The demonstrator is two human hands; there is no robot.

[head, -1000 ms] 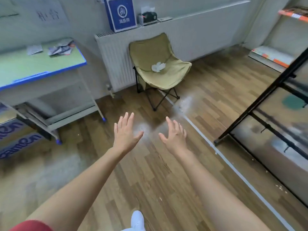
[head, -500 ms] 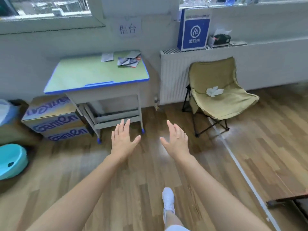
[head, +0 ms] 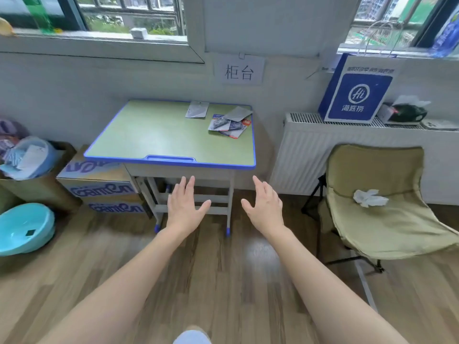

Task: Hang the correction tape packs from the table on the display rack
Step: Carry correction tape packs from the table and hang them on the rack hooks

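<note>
Several correction tape packs lie on the far right part of the green, blue-edged table (head: 159, 135): one grey pack (head: 197, 109) lies alone, and a loose pile (head: 229, 122) sits beside it near the right edge. My left hand (head: 185, 203) and my right hand (head: 264, 204) are held out in front of the table's near edge, fingers straight, both empty. They hover below the tabletop level, well short of the packs. The display rack is out of view.
A folding khaki chair (head: 380, 212) with a crumpled tissue stands right of the table, before a radiator (head: 305, 155). Cardboard boxes (head: 104, 189), a filled bin and a turquoise basin (head: 23, 228) sit to the left. A blue paper bag (head: 357, 95) rests on the radiator.
The view has swung left from the black rack and chair toward the table, which now sits straight ahead and closer. Both hands stay outstretched and empty.
</note>
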